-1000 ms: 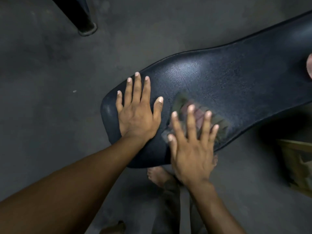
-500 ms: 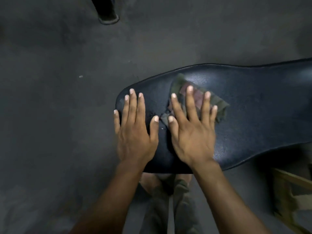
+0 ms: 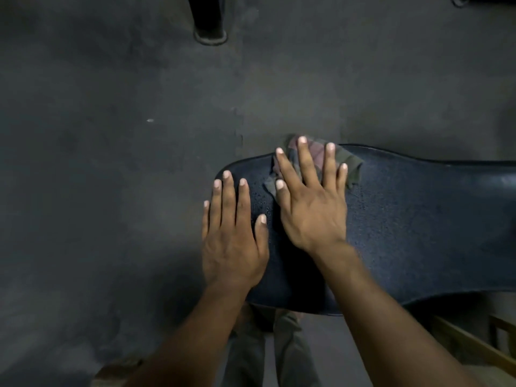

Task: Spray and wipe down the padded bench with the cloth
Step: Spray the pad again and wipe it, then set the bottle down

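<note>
The right hand (image 3: 312,210) has pushed the cloth (image 3: 350,166) away from the person to the far edge of the padded bench (image 3: 418,227), where a corner now overhangs. It lies flat, fingers spread, pressing the cloth down. The left hand (image 3: 231,241) stays flat and spread on the bench's rounded end, holding nothing. No writing is legible anywhere

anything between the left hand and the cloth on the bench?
Head view: only bare, droplet-speckled bench vinyl separates the left hand from the cloth, which lies under the right hand.
</note>
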